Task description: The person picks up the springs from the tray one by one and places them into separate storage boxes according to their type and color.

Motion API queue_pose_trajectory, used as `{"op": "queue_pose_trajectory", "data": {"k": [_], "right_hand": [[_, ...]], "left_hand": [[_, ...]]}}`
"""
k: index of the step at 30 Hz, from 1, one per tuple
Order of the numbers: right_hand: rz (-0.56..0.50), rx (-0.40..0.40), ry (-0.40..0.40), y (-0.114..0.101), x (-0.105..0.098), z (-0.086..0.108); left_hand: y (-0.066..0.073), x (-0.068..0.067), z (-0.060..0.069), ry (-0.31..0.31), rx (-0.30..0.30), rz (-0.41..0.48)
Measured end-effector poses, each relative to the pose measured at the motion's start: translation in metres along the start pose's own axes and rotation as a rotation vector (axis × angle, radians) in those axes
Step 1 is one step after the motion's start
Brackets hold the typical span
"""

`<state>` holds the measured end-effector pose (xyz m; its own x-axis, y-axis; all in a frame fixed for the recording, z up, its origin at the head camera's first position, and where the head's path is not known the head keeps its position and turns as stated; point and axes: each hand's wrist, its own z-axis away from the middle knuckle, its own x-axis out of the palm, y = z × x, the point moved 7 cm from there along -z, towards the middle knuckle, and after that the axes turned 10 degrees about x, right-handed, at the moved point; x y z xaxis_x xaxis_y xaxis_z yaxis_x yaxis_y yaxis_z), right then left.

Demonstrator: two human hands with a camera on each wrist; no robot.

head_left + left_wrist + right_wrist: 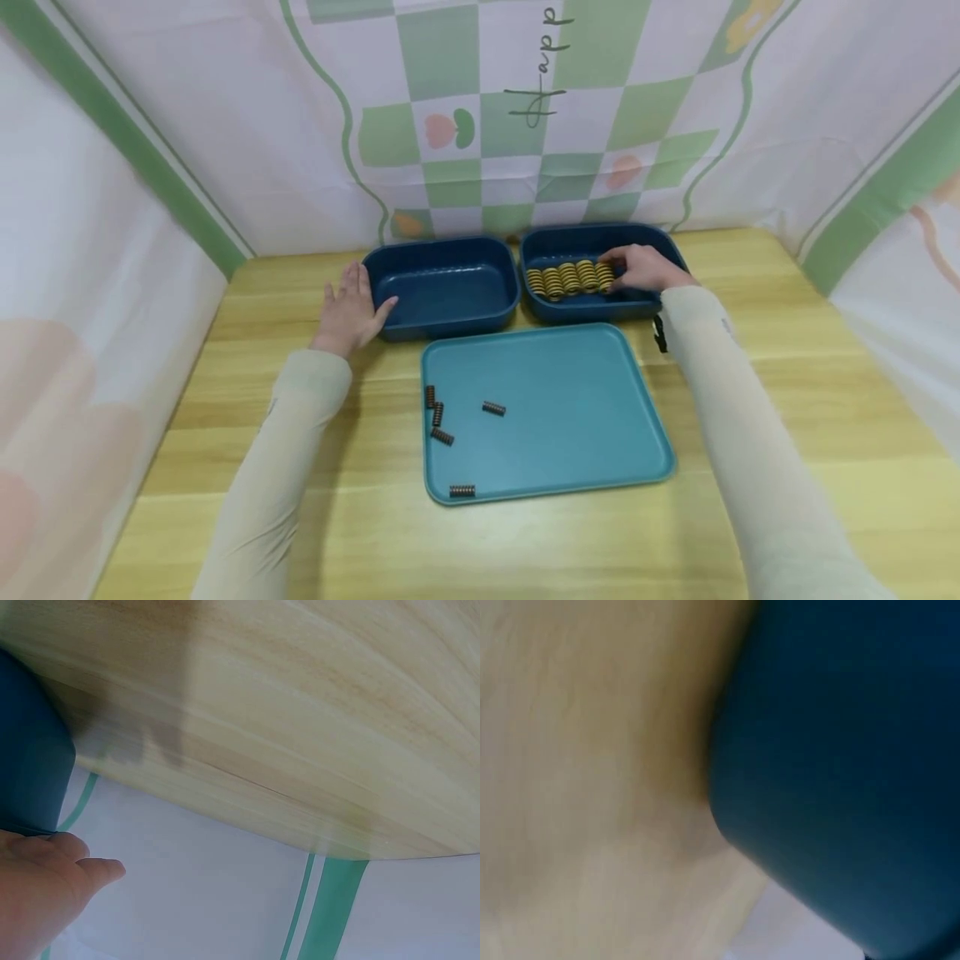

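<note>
My right hand (643,268) reaches into the right blue bin (592,312), thumb and fingers pinching the rightmost yellow spring (604,278) at its two ends. More yellow springs (570,279) stand in a row to its left. My left hand (348,312) lies with extended fingers against the left rim of the other blue bin (442,327), thumb over its edge. The left wrist view has that hand (49,881) touching the bin (34,750). In the right wrist view the bin's outer wall (832,772) fills the right side and the right hand is out of sight.
A teal tray (547,408) lies in front of the bins on the wooden table (360,533). Several small dark springs lie on it, one near the middle (493,408), one by the front left corner (462,491), others along the left edge. A patterned cloth (510,183) hangs behind.
</note>
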<state>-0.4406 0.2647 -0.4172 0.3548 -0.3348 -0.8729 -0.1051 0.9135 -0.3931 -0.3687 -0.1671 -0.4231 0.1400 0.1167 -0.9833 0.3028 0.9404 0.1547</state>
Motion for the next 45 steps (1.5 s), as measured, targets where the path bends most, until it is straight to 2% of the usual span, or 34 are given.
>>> {"op": "queue_pose_trajectory", "data": {"k": [8, 10, 12, 16, 19, 21, 26, 33, 40, 45], "right_hand": [[0.010, 0.001, 0.016, -0.005, 0.003, 0.000], [0.005, -0.010, 0.043, -0.007, 0.001, 0.003], [-0.003, -0.028, 0.112, -0.006, -0.005, 0.007], [-0.012, -0.052, 0.307, 0.004, -0.021, 0.020], [0.004, -0.020, 0.381, 0.017, -0.029, 0.027], [0.022, 0.014, 0.380, 0.025, -0.030, 0.030], [0.050, 0.051, 0.315, 0.037, -0.024, 0.032], [0.048, 0.023, 0.316, 0.042, -0.021, 0.033], [0.056, 0.019, 0.322, 0.048, -0.017, 0.031], [0.053, 0.014, 0.298, 0.045, -0.016, 0.025]], "left_hand": [[0.001, -0.003, 0.001, -0.005, -0.008, -0.009], [0.001, -0.003, 0.002, -0.012, -0.011, 0.000], [0.002, -0.003, 0.002, -0.014, -0.011, 0.013], [0.002, -0.002, 0.002, -0.017, -0.009, 0.011], [0.001, -0.002, 0.003, -0.008, -0.011, 0.010], [0.000, -0.002, 0.003, 0.001, -0.015, 0.019], [-0.002, -0.001, 0.003, 0.015, -0.018, 0.036], [-0.002, -0.001, -0.003, 0.047, 0.012, 0.078], [-0.003, -0.004, -0.008, 0.050, 0.042, 0.066], [-0.007, 0.001, 0.000, 0.054, 0.024, 0.200]]}}
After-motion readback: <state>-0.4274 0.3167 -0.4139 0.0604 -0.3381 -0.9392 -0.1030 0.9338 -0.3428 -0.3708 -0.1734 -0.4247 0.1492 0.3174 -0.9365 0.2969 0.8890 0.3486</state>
